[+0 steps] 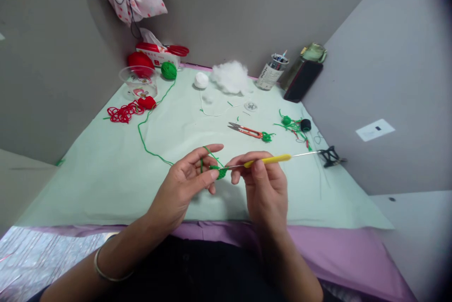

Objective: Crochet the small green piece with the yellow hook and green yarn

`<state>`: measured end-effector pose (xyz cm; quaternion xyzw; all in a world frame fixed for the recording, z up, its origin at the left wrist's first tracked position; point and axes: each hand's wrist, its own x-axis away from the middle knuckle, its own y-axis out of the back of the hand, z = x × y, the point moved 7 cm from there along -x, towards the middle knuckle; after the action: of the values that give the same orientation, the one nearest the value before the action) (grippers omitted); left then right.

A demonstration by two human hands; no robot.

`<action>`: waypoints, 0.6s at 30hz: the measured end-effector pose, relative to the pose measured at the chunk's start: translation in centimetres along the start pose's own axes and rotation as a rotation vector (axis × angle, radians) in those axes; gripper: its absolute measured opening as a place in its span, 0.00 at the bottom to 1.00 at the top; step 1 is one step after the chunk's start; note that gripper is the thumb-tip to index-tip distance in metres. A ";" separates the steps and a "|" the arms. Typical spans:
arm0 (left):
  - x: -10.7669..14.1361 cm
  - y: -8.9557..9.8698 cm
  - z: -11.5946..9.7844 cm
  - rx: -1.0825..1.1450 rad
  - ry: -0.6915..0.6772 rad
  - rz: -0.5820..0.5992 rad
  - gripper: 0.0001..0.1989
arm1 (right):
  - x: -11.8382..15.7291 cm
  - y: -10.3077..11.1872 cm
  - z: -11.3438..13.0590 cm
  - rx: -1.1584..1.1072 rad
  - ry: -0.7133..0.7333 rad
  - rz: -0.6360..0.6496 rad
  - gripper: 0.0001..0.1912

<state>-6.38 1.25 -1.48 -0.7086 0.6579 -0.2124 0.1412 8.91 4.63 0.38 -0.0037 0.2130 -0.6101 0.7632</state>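
Currently, frame centre | left hand [181,180]: fingers pinching crochet [222,173], partly hidden | right hand [267,184]: clamped on hook [278,158], tip indistinct

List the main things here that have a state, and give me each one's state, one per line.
Left hand: pinching the green crochet piece
Right hand: gripping the yellow-handled hook
Green yarn ball: wound, strand trailing
White yarn ball: wound, strand trailing
Loose red yarn: unwound, in loops
White stuffing: fluffed
Tissue box: tissue pulled up
Pen holder: upright, filled
Phone: leaning, screen dark
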 end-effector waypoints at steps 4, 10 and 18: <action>0.3 0.3 -0.3 -0.075 -0.049 -0.031 0.17 | 0.8 -0.3 1.4 0.250 0.154 0.022 0.11; 0.4 0.6 0.1 -0.049 -0.065 -0.102 0.25 | 3.2 -2.3 2.1 0.824 0.635 0.138 0.17; -0.2 -0.1 0.6 0.260 0.187 0.022 0.19 | 1.1 -0.1 1.9 0.316 0.307 -0.051 0.12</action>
<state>-6.04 1.41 -1.98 -0.6544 0.6427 -0.3592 0.1722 9.59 3.11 1.85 0.2036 0.2281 -0.6483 0.6973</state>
